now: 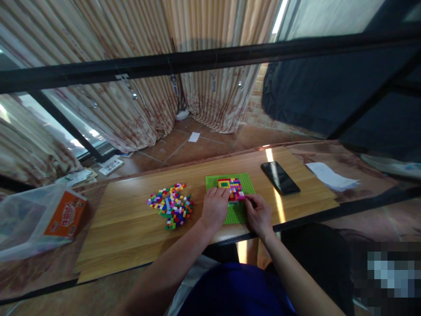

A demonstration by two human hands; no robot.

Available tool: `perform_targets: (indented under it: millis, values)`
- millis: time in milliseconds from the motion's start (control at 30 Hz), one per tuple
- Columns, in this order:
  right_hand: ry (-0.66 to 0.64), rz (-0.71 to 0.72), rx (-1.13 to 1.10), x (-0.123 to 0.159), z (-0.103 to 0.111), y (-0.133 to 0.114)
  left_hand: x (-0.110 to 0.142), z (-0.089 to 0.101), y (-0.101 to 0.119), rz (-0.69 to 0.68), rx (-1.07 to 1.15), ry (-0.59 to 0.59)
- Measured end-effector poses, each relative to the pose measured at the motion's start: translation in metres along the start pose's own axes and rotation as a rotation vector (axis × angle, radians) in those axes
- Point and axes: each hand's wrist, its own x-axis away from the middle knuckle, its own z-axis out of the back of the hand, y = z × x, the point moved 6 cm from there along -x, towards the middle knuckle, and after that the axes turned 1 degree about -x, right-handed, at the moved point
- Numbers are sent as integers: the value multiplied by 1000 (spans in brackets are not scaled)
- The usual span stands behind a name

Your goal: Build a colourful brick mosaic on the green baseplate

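A green baseplate [245, 183] lies on the wooden table [131, 224] with a patch of coloured small bricks [232, 188] built on it. My left hand [214, 210] rests on the plate's left part, fingers curled down next to the built patch. On the plate's right side, my right hand [259, 214] has its fingertips pinched together at the lower edge of the patch; whether a brick is between them is hidden. A loose pile of coloured bricks [171, 205] lies to the left of my left hand.
A black phone [280, 177] lies right of the plate, and a white paper [330, 176] farther right. A clear plastic bag with an orange box [66, 213] sits at the far left. Curtains and a black rail stand behind the table.
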Motion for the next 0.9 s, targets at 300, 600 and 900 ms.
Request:
perform_targets:
  millis: [300, 600, 900]
  values:
    - [13, 42, 56, 0, 1, -1, 30, 26, -63, 338, 0, 93]
    - [21, 56, 55, 0, 0, 0, 47, 33, -103, 487, -260, 50]
    - [17, 28, 44, 1, 0, 0, 40, 34, -96, 423, -99, 66]
